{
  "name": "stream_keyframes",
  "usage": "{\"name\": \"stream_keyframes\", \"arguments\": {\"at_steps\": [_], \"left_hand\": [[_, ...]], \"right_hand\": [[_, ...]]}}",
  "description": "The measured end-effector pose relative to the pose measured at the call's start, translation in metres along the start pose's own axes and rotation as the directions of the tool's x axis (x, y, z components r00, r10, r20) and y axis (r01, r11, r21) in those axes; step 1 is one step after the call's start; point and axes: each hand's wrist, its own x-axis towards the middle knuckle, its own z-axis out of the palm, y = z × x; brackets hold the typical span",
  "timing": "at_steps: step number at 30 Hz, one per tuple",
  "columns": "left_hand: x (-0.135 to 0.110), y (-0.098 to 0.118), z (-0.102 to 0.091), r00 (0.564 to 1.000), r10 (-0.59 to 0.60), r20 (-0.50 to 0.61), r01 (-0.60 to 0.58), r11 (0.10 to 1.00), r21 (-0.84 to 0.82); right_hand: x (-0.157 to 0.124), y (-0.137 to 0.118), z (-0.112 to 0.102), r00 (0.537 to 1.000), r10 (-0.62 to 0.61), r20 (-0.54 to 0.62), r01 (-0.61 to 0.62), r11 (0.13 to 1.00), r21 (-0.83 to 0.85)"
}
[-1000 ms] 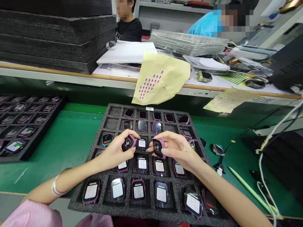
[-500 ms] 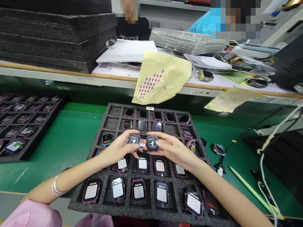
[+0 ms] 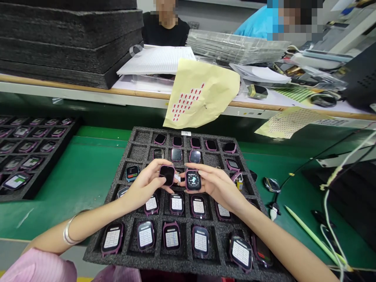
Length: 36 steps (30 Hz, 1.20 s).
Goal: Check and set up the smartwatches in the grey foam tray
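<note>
My left hand (image 3: 149,181) grips a purple-framed smartwatch case (image 3: 167,175) whose screen is dark, the thumb at its lower left edge. Close beside it, my right hand (image 3: 216,182) holds a second strapless smartwatch (image 3: 193,179), its screen lit with a round dial. Both are held just above a black foam tray (image 3: 117,188). Around them, more watch cases sit in the tray's compartments. Those in the near rows, such as this watch (image 3: 172,236), show white grids, while a far-row watch (image 3: 195,142) is dark.
Another foam tray of watches (image 3: 55,147) lies on the green bench (image 3: 88,156) at left. Stacked black foam (image 3: 67,43) stands on the shelf. A yellow arrow sheet (image 3: 202,94) hangs over its edge. Cables (image 3: 329,196) and a green stick (image 3: 311,231) lie at right. Two people sit opposite.
The left watch's screen has gone from a lit dial to dark. My right thumb has come off the right watch's screen, and that watch has shifted slightly to the right.
</note>
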Motion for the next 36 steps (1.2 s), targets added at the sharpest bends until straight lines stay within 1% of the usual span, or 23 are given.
{"name": "stream_keyframes", "arguments": {"at_steps": [4,10,14,17,20,21,22,23,25,26,27,28,29,30,32,34,36], "left_hand": [[-0.001,0.0,0.0,1.0,0.019,0.007,-0.019,1.0,0.018],[-0.001,-0.002,0.0,0.999,0.027,0.022,-0.028,0.999,0.026],[-0.001,-0.002,0.001,0.999,0.026,0.021,-0.027,0.999,0.041],[-0.001,-0.001,0.001,1.0,0.027,0.003,-0.027,0.998,0.051],[-0.001,0.0,0.002,1.0,0.02,-0.002,-0.02,0.998,0.054],[-0.002,0.0,0.002,1.0,0.019,0.0,-0.019,0.998,0.053],[-0.002,0.0,0.002,1.0,0.019,0.004,-0.019,0.998,0.052],[-0.002,0.0,0.001,1.0,0.019,0.009,-0.019,0.999,0.051],[-0.002,0.0,0.001,1.0,0.019,0.021,-0.02,0.999,0.049],[-0.002,-0.001,0.001,0.999,0.019,0.026,-0.02,0.999,0.048],[-0.002,-0.001,0.001,0.999,0.02,0.03,-0.021,0.999,0.047],[-0.002,-0.001,0.001,0.999,0.02,0.036,-0.022,0.999,0.046],[-0.002,-0.001,0.001,0.999,0.02,0.04,-0.022,0.999,0.045],[-0.003,-0.001,0.001,0.999,0.019,0.043,-0.021,0.999,0.044],[-0.003,-0.001,0.002,0.999,0.018,0.038,-0.019,0.999,0.044],[-0.003,-0.001,0.002,0.999,0.017,0.028,-0.018,0.999,0.043],[-0.003,-0.001,0.002,0.999,0.019,0.026,-0.02,0.999,0.044]], "right_hand": [[-0.002,0.0,0.002,1.0,-0.003,0.01,0.004,0.999,-0.032],[-0.003,0.002,0.003,0.998,-0.061,0.021,0.064,0.978,-0.199],[-0.004,0.006,0.004,0.996,-0.089,0.016,0.09,0.956,-0.278],[-0.005,0.009,0.005,0.995,-0.079,0.052,0.092,0.942,-0.323],[-0.006,0.004,0.002,0.993,-0.057,0.107,0.095,0.912,-0.4],[-0.005,0.0,-0.002,0.992,-0.056,0.111,0.102,0.876,-0.471],[-0.005,-0.005,-0.007,0.993,-0.071,0.099,0.114,0.815,-0.567],[-0.004,-0.01,-0.014,0.992,-0.107,0.073,0.128,0.723,-0.679],[-0.001,-0.021,-0.032,0.97,-0.243,0.026,0.138,0.457,-0.879],[0.0,-0.027,-0.043,0.95,-0.31,0.027,0.131,0.32,-0.938],[0.002,-0.031,-0.054,0.934,-0.352,0.056,0.13,0.189,-0.973],[0.003,-0.035,-0.065,0.931,-0.352,0.097,0.137,0.089,-0.987],[0.004,-0.038,-0.074,0.935,-0.33,0.127,0.141,0.019,-0.99],[0.005,-0.041,-0.083,0.943,-0.295,0.155,0.153,-0.032,-0.988],[0.006,-0.045,-0.096,0.956,-0.23,0.183,0.164,-0.098,-0.981],[0.006,-0.05,-0.101,0.962,-0.196,0.188,0.159,-0.155,-0.975],[0.007,-0.054,-0.101,0.962,-0.193,0.192,0.157,-0.185,-0.97]]}}
